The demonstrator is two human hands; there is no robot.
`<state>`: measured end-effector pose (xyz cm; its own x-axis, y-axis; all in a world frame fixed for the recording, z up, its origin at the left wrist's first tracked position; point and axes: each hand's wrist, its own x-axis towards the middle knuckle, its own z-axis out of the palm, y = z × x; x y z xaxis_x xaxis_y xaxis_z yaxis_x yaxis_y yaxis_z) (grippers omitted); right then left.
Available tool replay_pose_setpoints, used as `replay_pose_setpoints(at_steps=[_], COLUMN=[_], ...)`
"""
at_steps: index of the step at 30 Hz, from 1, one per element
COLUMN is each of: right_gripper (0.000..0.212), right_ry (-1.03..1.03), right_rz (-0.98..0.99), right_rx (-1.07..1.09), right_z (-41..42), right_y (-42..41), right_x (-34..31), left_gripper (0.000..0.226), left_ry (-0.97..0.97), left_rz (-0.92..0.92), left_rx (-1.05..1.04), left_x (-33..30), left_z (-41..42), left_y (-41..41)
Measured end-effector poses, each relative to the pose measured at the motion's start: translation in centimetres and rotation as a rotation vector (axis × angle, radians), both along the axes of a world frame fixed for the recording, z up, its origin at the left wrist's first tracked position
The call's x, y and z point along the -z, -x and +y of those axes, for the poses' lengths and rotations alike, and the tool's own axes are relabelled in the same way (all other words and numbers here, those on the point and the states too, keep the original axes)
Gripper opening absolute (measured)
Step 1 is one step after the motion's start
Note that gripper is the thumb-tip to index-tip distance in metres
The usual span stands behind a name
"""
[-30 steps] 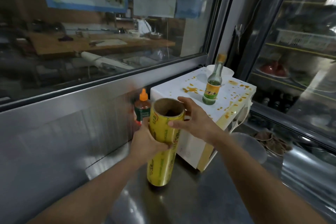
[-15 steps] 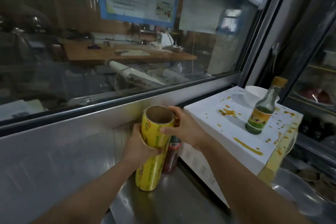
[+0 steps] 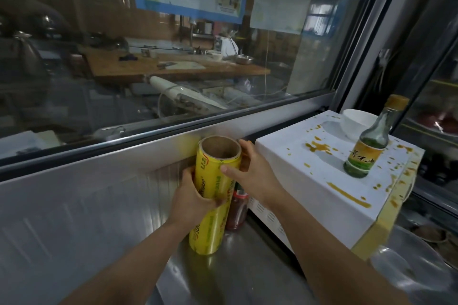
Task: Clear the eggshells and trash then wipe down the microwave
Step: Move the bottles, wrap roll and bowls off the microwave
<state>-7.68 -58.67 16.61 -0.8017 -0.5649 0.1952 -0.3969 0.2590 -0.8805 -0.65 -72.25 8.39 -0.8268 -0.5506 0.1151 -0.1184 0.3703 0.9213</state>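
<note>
A yellow roll of cling film (image 3: 213, 208) stands upright on the steel counter (image 3: 238, 277), close to the steel wall under the window. My left hand (image 3: 192, 199) grips its middle from the left. My right hand (image 3: 250, 176) holds its upper part from the right, fingers around the cardboard rim. To the right sits the white microwave (image 3: 304, 181), its top splashed with yellow-orange stains. A green glass bottle (image 3: 366, 148) with a yellow label and a white bowl (image 3: 357, 122) stand on the microwave's top.
A red sauce bottle (image 3: 236, 210) stands between the roll and the microwave, partly hidden by my right hand. A steel bowl (image 3: 406, 265) lies at the lower right. A glass-door fridge (image 3: 436, 96) is behind the microwave. The window runs along the back.
Both hands have carried the cling film roll leftward, away from the microwave's front, and set it by the steel wall beside the red sauce bottle. My view has turned left.
</note>
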Motion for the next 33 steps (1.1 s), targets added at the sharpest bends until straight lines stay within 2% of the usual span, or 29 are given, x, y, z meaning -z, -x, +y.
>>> replay_pose_setpoints(at_steps=[3,5,9,18,28,31,33], right_gripper=[0.053,0.045,0.036,0.040,0.057,0.050,0.060], right_ry=[0.040,0.031,0.004,-0.018,-0.076,-0.095,-0.113], right_rz=[0.018,-0.032,-0.067,-0.059,-0.111,-0.106,-0.103], right_rx=[0.030,0.004,0.005,0.080,0.055,0.092,0.112], right_z=[0.6,0.9,0.8,0.8,1.6,3.4,4.7], right_y=[-0.8,-0.9,-0.6,0.0,-1.7,-2.4,-3.1], right_x=[1.8,3.0,4.1,3.7,3.5,2.9,2.3], left_gripper=[0.092,0.084,0.068,0.069,0.072,0.080,0.086], left_ry=[-0.040,-0.040,-0.010,0.053,-0.028,-0.026,-0.048], left_rz=[-0.145,-0.227,-0.248,-0.275,-0.301,-0.295,-0.285], left_rx=[0.037,0.050,0.000,-0.036,0.057,0.070,0.095], left_x=[2.2,3.9,5.0,4.6,3.8,3.4,2.9], left_z=[0.0,0.2,0.6,1.4,1.0,1.2,1.5], left_y=[-0.9,-1.4,-1.2,-0.1,-0.8,-1.7,-2.5])
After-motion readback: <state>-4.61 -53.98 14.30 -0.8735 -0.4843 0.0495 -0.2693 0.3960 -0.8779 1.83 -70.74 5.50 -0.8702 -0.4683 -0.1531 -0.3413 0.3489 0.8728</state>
